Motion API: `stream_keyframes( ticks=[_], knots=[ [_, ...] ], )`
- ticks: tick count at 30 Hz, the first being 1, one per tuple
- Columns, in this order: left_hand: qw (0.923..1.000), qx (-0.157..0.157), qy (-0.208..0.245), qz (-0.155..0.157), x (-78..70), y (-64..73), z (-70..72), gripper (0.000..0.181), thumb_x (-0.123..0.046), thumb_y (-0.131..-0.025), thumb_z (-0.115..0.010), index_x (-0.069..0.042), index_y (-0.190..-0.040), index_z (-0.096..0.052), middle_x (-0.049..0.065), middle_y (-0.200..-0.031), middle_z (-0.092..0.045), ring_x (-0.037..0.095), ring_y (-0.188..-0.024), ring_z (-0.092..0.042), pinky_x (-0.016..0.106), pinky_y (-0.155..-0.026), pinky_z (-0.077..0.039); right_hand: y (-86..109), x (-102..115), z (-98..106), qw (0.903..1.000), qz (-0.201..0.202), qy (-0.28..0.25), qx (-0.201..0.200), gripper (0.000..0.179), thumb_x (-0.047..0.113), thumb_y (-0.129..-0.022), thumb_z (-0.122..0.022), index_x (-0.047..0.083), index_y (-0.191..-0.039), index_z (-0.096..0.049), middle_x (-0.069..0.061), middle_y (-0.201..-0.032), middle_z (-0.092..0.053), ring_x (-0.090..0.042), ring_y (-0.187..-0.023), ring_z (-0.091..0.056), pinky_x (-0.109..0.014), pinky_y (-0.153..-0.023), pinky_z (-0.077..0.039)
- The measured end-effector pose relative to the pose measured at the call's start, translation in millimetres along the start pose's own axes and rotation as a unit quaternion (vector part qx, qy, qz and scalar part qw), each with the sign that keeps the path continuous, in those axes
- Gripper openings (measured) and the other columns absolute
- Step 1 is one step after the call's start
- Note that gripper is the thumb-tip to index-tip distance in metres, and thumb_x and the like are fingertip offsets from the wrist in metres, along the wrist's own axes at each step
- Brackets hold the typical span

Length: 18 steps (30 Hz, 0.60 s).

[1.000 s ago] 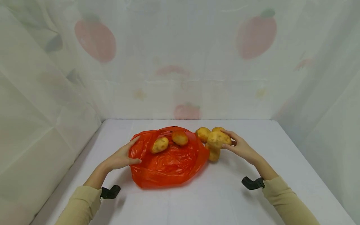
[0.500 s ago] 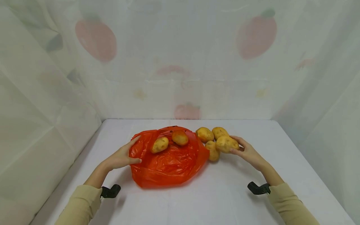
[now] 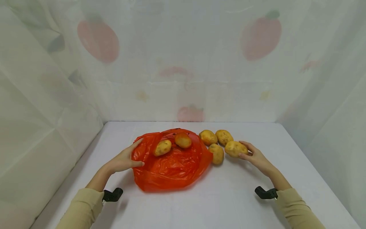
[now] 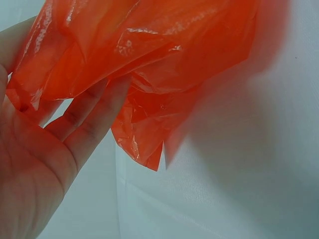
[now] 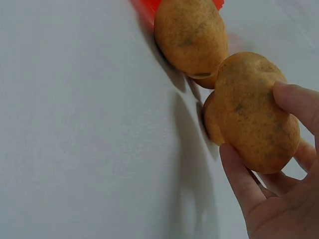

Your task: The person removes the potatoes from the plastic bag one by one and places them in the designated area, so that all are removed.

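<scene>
The head view is softly lit, with faint shadows on the white table (image 3: 194, 206) and hazy-looking printed fruit (image 3: 98, 41) on the curtain (image 3: 183, 38). The left wrist view is dimmer and bluish, with white glints on the red plastic bag (image 4: 174, 40) and a reddish tint in its soft shadow. The right wrist view is grey, soft-edged shadows lying beside the held potato (image 5: 255, 114).

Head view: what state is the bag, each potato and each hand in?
Bag: crumpled, open
Two potatoes: lying in the bag's opening
Three potatoes: resting on the table
Rightmost potato: held, apparently lifted
Right hand: gripping the rightmost potato
Left hand: spread against the bag's side
</scene>
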<state>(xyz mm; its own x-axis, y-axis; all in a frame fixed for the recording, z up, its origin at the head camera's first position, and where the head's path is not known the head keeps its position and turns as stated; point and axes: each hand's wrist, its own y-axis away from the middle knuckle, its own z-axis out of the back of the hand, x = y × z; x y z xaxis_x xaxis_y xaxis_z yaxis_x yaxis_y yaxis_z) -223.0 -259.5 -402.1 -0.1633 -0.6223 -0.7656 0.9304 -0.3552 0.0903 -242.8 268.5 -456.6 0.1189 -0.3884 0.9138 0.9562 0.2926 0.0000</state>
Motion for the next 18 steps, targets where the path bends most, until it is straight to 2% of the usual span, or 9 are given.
stream_keyframes(
  ticks=[9, 12, 15, 18],
  knots=[
    [0.9999, -0.004, -0.01, 0.002, 2.2, 0.3, 0.0, 0.091, -0.026, -0.071, -0.071, -0.034, -0.139, -0.011, 0.009, -0.139, -0.024, 0.029, -0.12, -0.034, 0.047, -0.092, -0.037, -1.8, -6, -3, 0.9995, -0.017, 0.018, -0.018, 0.065, 0.035, -0.081, -0.059, 0.018, -0.135, -0.028, -0.016, -0.136, -0.027, -0.038, -0.116, -0.037, -0.045, -0.09, -0.036],
    [1.0, -0.001, -0.007, 0.002, -7.4, 4.4, 1.1, 0.091, -0.022, -0.072, -0.071, -0.028, -0.14, -0.011, 0.012, -0.139, -0.024, 0.031, -0.12, -0.034, 0.048, -0.092, -0.036, -2.4, -6, -4, 0.9989, -0.027, 0.028, -0.025, 0.066, 0.038, -0.08, -0.06, 0.018, -0.135, -0.028, -0.016, -0.134, -0.03, -0.037, -0.114, -0.038, -0.044, -0.088, -0.038],
    [1.0, 0.0, -0.008, 0.0, -8.7, 5.1, 1.1, 0.091, -0.022, -0.072, -0.071, -0.027, -0.14, -0.01, 0.013, -0.139, -0.024, 0.032, -0.12, -0.034, 0.048, -0.093, -0.035, -4.1, -10, -5, 0.9984, -0.032, 0.036, -0.028, 0.068, 0.039, -0.079, -0.061, 0.017, -0.134, -0.029, -0.016, -0.133, -0.032, -0.036, -0.113, -0.039, -0.042, -0.087, -0.038],
    [1.0, -0.003, -0.006, -0.005, 0.2, 1.7, 0.2, 0.092, -0.025, -0.071, -0.072, -0.03, -0.14, -0.01, 0.012, -0.139, -0.025, 0.031, -0.119, -0.035, 0.047, -0.091, -0.037, -6.6, -14, -7, 0.9981, -0.035, 0.041, -0.03, 0.068, 0.039, -0.077, -0.062, 0.017, -0.133, -0.03, -0.016, -0.133, -0.033, -0.034, -0.112, -0.04, -0.04, -0.086, -0.038]
  ],
)
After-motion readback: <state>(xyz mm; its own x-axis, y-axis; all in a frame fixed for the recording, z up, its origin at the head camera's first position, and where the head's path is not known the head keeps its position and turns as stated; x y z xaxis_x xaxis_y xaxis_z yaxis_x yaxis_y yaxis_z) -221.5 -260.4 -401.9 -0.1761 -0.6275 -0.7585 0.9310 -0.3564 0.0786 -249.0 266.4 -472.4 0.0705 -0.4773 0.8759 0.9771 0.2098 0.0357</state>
